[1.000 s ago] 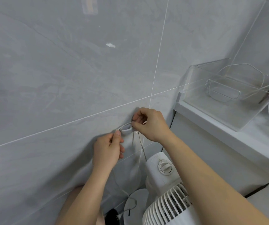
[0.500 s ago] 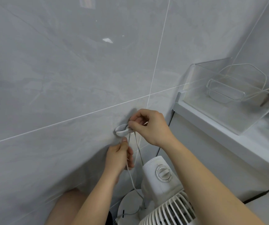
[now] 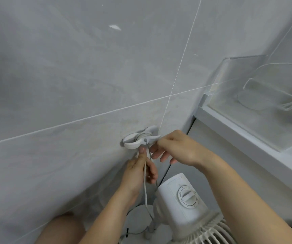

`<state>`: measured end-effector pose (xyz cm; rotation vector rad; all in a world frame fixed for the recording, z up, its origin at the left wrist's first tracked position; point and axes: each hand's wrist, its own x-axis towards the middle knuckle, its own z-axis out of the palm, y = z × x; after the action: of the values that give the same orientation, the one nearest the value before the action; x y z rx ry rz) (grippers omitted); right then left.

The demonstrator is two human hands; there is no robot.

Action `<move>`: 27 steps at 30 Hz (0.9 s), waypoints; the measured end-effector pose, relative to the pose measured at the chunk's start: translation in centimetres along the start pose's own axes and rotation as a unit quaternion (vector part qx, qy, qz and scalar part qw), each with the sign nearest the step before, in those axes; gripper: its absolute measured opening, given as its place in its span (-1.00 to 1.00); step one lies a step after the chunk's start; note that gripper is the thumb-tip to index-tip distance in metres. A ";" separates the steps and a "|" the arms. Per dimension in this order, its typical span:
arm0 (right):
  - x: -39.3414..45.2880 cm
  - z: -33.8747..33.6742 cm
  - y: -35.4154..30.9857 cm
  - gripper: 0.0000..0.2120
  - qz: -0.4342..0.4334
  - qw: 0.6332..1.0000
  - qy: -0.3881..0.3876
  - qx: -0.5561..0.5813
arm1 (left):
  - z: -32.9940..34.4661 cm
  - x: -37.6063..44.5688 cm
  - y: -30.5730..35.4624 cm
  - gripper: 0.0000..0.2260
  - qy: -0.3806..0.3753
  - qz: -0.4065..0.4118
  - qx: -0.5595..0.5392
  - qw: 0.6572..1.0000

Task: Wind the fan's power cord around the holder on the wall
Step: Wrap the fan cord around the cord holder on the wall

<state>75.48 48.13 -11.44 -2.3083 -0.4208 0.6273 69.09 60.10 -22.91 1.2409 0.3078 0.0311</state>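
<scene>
A white cord holder (image 3: 135,142) is stuck to the grey tiled wall, with turns of the thin white power cord (image 3: 144,182) wound around its middle. My left hand (image 3: 140,171) sits just below the holder and pinches the cord, which hangs down from there to the white fan (image 3: 185,206). My right hand (image 3: 175,148) is at the holder's right end, thumb and forefinger pinched on its tip, the other fingers spread loosely. The fan stands on the floor below, with its dial facing up.
A white ledge (image 3: 247,136) runs along the right and carries a clear plastic box (image 3: 258,110). A dark gap runs down between the wall and the cabinet under the ledge. My bare knee (image 3: 62,228) shows at the bottom left.
My left hand has dropped from beside the holder to below it, still holding the cord. More cord now lies around the holder. My right hand moved to the holder's right end. The view moved closer.
</scene>
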 end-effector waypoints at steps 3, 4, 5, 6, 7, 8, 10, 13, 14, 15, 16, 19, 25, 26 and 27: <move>0.4 1.0 0.4 -0.73 -0.040 0.995 -0.045 -0.083 | 0.0 0.2 0.2 -0.36 -0.031 -0.005 -0.008 0.999; 0.6 1.2 0.4 -0.71 -0.043 0.994 -0.041 -0.091 | -0.1 0.2 0.2 -0.35 -0.039 -0.010 -0.008 0.999; 0.9 1.3 0.5 -0.69 -0.041 0.995 -0.028 -0.091 | -0.1 0.1 0.3 -0.34 -0.043 -0.014 -0.008 0.999; 1.2 1.3 0.6 -0.66 -0.040 0.995 -0.018 -0.088 | -0.1 0.0 0.3 -0.34 -0.045 -0.015 -0.007 0.999; 1.2 1.3 0.5 -0.65 -0.039 0.996 -0.017 -0.080 | -0.2 0.0 0.3 -0.34 -0.047 -0.011 -0.007 0.999; 1.2 1.3 0.5 -0.63 -0.039 0.997 -0.025 -0.067 | -0.2 0.0 0.1 -0.36 -0.049 -0.006 -0.009 0.999; 1.0 1.4 0.6 -0.59 -0.036 0.998 -0.040 -0.035 | -0.2 -0.1 -0.3 -0.46 -0.054 0.009 -0.002 0.998; 0.9 1.7 0.5 -0.64 -0.025 0.999 -0.031 -0.022 | 0.4 -0.7 -1.4 -0.57 -0.052 0.053 0.077 0.994; 0.9 1.9 0.5 -0.65 -0.021 0.999 -0.025 -0.022 | 0.5 -0.9 -1.9 -0.59 -0.048 0.073 0.113 0.990; 0.9 1.9 0.6 -0.67 -0.019 0.999 -0.022 -0.022 | 0.5 -1.0 -2.2 -0.60 -0.038 0.093 0.150 0.984; 1.0 2.0 0.6 -0.70 -0.019 0.999 -0.023 -0.021 | 0.4 -1.0 -2.4 -0.60 -0.025 0.109 0.185 0.976; 1.1 1.9 0.6 -0.70 -0.019 0.999 -0.024 -0.022 | -0.9 -0.8 -1.9 -0.58 0.008 0.174 0.338 0.925; 1.0 0.4 1.0 -0.52 0.045 0.998 -0.040 -0.024 | -2.4 -1.7 0.5 -0.60 0.120 0.316 0.426 0.840; 1.0 0.3 1.0 -0.50 0.054 0.997 -0.055 -0.028 | -2.5 -1.8 0.6 -0.61 0.113 0.349 0.387 0.846; 1.0 0.1 1.1 -0.51 0.059 0.996 -0.061 -0.024 | -2.4 -2.0 0.6 -0.64 0.101 0.380 0.349 0.850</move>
<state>76.42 47.89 -12.61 -2.3621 -0.3616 0.8270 66.66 62.15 -22.62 2.0326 -0.0286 0.8020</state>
